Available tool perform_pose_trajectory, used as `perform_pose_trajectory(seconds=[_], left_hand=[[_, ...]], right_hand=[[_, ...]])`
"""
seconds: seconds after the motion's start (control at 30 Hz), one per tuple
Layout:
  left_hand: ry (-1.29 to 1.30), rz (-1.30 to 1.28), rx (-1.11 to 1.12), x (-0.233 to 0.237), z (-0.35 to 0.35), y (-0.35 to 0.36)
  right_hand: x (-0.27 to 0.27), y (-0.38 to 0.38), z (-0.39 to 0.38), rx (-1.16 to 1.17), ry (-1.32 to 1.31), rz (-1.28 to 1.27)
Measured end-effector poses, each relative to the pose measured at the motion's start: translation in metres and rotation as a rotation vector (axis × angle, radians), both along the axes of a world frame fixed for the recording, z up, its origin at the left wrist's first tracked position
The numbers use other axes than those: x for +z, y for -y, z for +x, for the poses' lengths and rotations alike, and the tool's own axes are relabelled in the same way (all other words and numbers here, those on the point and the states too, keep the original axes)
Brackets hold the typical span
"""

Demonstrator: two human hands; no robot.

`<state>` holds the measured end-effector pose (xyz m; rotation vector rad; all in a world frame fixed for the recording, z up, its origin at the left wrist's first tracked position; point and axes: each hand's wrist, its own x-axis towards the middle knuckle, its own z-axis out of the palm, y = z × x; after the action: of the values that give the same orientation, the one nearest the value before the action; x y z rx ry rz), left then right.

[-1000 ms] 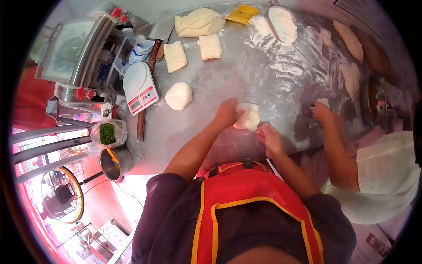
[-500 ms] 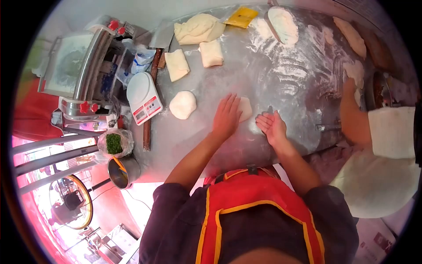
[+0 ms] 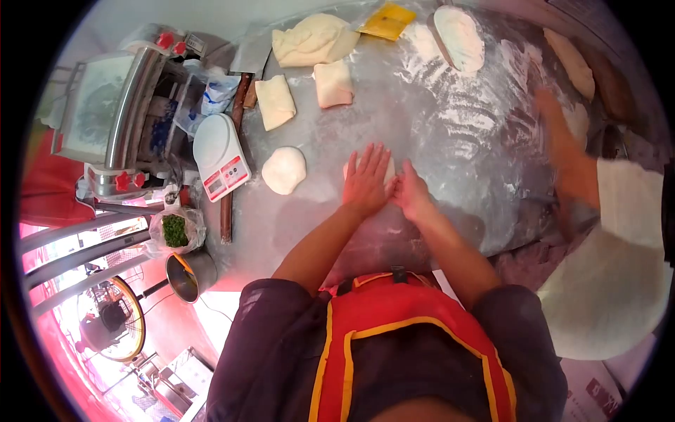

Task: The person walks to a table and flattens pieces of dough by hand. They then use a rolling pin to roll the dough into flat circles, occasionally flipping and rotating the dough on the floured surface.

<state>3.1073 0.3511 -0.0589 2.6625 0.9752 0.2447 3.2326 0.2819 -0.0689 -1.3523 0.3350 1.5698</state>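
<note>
My left hand (image 3: pixel 367 179) lies flat, fingers stretched out, on top of a small piece of dough (image 3: pixel 389 169) and covers most of it. My right hand (image 3: pixel 413 192) is turned on its side at the dough's right edge, thumb up and fingers slightly bent; it appears to touch the dough. To the left rests a round piece of dough (image 3: pixel 284 171). Farther back lie two folded dough pieces, one on the left (image 3: pixel 275 103) and one on the right (image 3: pixel 333 84). Behind them is a large lump of dough (image 3: pixel 315 41).
A kitchen scale (image 3: pixel 221 156) and a rolling stick (image 3: pixel 226 211) stand at left, near a dough roller machine (image 3: pixel 130 105). Chopped greens (image 3: pixel 175 231) and a metal pot (image 3: pixel 200 271) sit at the table's left edge. On the right, a co-worker's arm (image 3: pixel 573 165) reaches over the floured metal table (image 3: pixel 457 165).
My right hand has moved left to the dough and turned from palm up onto its side. My left hand has spread over the dough. The co-worker's arm has shifted.
</note>
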Motion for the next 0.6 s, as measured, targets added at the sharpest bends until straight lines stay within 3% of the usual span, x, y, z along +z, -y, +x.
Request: perform_pose_trajectory(seconds=[0.03,0.13,0.27,0.43,0.53,0.6], left_hand=[[-0.007,-0.01,0.003,0.002,0.001,-0.001],[-0.025,-0.041,0.015,0.003,0.001,0.005],[-0.034,-0.043,0.029,0.004,0.003,0.002],[-0.059,-0.023,0.04,0.003,0.004,0.003],[0.02,-0.036,0.042,0.002,0.003,0.002],[0.076,-0.06,0.041,0.001,-0.002,0.0]], right_hand=[[0.009,-0.001,0.009,0.022,-0.033,-0.014],[0.016,0.0,0.042,0.084,0.409,0.107],[0.005,-0.04,0.042,0.133,0.317,0.125],[-0.014,-0.058,0.018,0.465,0.709,-0.058],[-0.003,-0.053,0.026,0.358,0.479,0.057],[0.006,-0.058,0.036,0.586,0.958,0.125]])
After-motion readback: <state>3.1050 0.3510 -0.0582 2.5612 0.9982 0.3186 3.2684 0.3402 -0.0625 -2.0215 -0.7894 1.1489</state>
